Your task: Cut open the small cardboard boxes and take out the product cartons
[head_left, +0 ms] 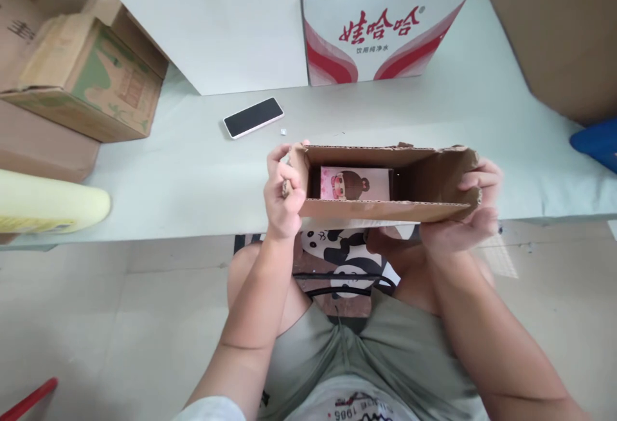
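A narrow brown cardboard box (385, 210) with an open top is held between my two hands at the table's front edge. My left hand (283, 196) grips its left end, fingers curled over the rim. At the right end, my right hand (470, 209) is wrapped around the rim with fingertips inside. Down in the box, toward the left, lies a small pink box (357, 183) printed with a cartoon girl with a hair bun. The right half of the interior is shadowed.
A phone (254, 117) and a tiny white scrap (283, 132) lie on the green-covered table (183, 177). Behind stand a white carton (212, 29) and a red-and-white water carton (376, 35). More cardboard boxes (91, 80) and a pale yellow bottle (53, 202) are left; a blue object (598, 141) is right.
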A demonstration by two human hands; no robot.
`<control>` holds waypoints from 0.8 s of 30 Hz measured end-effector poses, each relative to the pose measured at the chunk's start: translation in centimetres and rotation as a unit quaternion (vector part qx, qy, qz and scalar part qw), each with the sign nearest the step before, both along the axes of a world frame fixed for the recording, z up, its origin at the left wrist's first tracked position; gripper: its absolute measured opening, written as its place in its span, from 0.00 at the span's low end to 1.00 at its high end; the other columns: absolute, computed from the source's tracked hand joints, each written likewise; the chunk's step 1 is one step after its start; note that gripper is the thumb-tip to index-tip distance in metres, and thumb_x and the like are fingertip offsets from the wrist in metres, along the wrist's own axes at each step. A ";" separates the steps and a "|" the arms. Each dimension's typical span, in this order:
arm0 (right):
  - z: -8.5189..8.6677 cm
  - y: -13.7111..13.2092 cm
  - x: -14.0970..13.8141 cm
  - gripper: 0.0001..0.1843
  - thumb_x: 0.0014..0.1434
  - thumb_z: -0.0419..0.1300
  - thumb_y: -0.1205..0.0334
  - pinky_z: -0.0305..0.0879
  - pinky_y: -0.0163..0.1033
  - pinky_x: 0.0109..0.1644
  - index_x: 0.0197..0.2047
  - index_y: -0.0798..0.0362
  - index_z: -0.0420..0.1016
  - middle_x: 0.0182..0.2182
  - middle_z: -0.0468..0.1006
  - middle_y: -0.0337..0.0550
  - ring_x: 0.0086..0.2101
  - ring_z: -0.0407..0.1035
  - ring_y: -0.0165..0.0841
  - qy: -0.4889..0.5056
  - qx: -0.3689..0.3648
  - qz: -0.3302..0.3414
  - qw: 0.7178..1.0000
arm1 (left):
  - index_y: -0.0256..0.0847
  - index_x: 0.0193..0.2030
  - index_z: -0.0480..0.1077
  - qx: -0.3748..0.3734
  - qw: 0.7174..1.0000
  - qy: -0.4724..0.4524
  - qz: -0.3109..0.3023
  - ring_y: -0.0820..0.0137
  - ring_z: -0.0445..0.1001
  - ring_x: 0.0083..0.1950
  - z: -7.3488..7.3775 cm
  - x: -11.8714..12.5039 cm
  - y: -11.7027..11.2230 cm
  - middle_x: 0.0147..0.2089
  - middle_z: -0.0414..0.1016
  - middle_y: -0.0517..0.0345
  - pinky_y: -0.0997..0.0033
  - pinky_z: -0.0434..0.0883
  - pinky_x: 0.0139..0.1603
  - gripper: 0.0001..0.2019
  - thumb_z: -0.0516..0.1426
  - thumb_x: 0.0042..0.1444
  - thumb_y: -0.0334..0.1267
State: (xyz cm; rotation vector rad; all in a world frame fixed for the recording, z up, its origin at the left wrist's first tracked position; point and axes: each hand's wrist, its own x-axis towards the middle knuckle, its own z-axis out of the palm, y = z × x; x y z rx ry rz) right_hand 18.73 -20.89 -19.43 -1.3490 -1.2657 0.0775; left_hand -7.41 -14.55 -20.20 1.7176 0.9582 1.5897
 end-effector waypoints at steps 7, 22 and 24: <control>1.1 -1.8 -1.5 0.30 0.66 0.26 0.54 0.72 0.64 0.56 0.56 0.45 0.63 0.52 0.65 0.57 0.59 0.69 0.55 -0.040 0.009 -0.051 0.998 | 0.45 0.35 0.63 0.053 0.990 -0.004 -0.127 0.48 0.68 0.73 1.1 -0.8 -1.2 0.68 0.62 0.51 0.43 0.71 0.71 0.24 0.57 0.62 0.65; 13.3 -7.1 -2.5 0.05 0.64 0.58 0.55 0.67 0.49 0.36 0.37 0.43 0.74 0.31 0.77 0.44 0.30 0.71 0.41 -0.234 -0.140 0.062 0.960 | 0.44 0.35 0.64 0.046 0.982 0.044 -0.177 0.51 0.67 0.73 4.1 -2.1 -2.9 0.73 0.63 0.45 0.45 0.68 0.74 0.08 0.61 0.52 0.35; 15.1 -6.1 -3.8 0.07 0.63 0.59 0.54 0.68 0.45 0.35 0.41 0.44 0.76 0.33 0.80 0.42 0.29 0.72 0.37 -0.278 -0.288 0.115 0.909 | 0.44 0.35 0.64 0.047 0.982 0.034 -0.181 0.51 0.68 0.73 4.2 -2.1 -2.9 0.73 0.64 0.45 0.44 0.69 0.74 0.08 0.61 0.53 0.34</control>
